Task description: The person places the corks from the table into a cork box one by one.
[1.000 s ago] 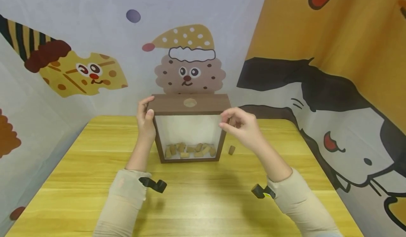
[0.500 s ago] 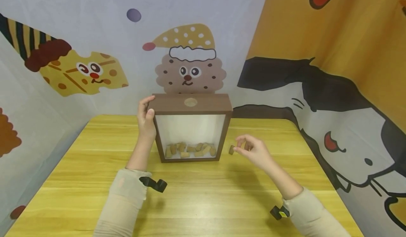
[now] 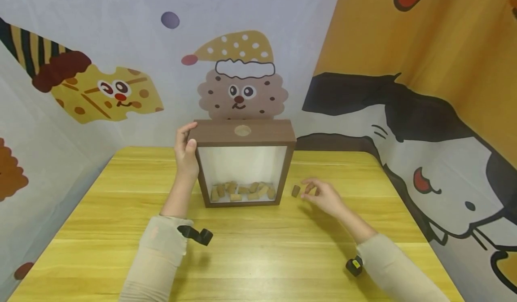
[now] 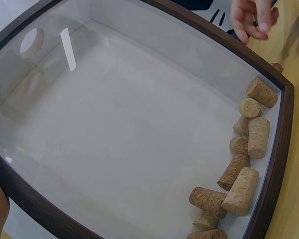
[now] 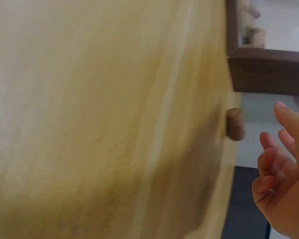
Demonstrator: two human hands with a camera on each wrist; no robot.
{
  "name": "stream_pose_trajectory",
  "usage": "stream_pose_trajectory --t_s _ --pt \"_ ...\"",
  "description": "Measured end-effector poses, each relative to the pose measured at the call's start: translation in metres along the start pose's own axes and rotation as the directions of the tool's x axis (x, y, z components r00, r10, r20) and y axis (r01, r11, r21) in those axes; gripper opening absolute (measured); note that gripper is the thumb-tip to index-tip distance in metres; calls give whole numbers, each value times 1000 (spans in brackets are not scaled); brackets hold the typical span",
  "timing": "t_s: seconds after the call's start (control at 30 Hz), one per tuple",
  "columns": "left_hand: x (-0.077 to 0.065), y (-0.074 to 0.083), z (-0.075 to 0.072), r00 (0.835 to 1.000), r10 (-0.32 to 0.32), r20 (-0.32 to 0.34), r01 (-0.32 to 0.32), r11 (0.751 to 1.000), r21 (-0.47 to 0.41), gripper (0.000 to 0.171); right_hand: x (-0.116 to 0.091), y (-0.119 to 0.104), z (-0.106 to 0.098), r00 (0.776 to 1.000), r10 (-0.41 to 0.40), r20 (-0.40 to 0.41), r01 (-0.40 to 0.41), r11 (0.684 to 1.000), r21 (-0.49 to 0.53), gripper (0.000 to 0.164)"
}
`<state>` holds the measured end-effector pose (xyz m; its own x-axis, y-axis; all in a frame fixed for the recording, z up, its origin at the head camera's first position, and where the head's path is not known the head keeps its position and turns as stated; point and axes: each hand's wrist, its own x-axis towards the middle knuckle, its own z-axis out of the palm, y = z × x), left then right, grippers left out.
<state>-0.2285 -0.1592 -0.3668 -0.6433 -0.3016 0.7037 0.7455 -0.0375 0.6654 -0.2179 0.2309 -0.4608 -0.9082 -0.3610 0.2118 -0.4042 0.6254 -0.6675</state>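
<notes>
A dark-framed wooden box [image 3: 242, 206] with a clear front and a round hole in its top stands upright on the table. My left hand [image 3: 187, 157] grips its upper left corner, thumb on the front and fingers behind. Several corks [image 4: 241, 191] lie along the bottom inside. One loose cork [image 3: 295, 190] is on the table just right of the box; the right wrist view shows this cork [image 5: 235, 124] too. My right hand [image 3: 325, 197] hovers beside it, thumb and fingers apart and loosely bent, holding nothing. A small gap separates the fingertips from the cork.
The yellow wood-grain table [image 3: 250, 257] carries the box near its far side. Behind hangs a white cloth [image 3: 133, 24] with cartoon prints, and an orange cloth [image 3: 456, 41] is at the right. Each sleeve has a black wrist camera [image 3: 354, 267].
My right hand has come down from the box's upper right corner to the table beside the loose cork, its fingers parting. My left hand and the box have stayed put.
</notes>
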Motion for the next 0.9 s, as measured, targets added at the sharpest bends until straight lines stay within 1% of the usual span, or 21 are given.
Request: stream_pose_trajectory --t_s 0.13,0.33,0.43,0.63,0.9 --pt "0 0 0 1000 -3 0 3 1000 -1 80 5 13 7 999 23 40 -24 1000 11 44" --pt "-1 2 0 1000 -13 1 13 1000 -8 79 12 22 15 994 71 82 -72 997 8 47" --pt "-1 2 0 1000 -11 1 11 1000 -16 79 14 24 18 992 89 89 -89 996 -6 49" --pt "-1 1 1 1000 -6 -3 6 1000 -6 82 20 28 23 990 109 92 -105 993 -51 53" --pt "0 0 0 1000 -11 3 11 1000 7 82 23 28 25 988 125 92 -117 989 -89 49"
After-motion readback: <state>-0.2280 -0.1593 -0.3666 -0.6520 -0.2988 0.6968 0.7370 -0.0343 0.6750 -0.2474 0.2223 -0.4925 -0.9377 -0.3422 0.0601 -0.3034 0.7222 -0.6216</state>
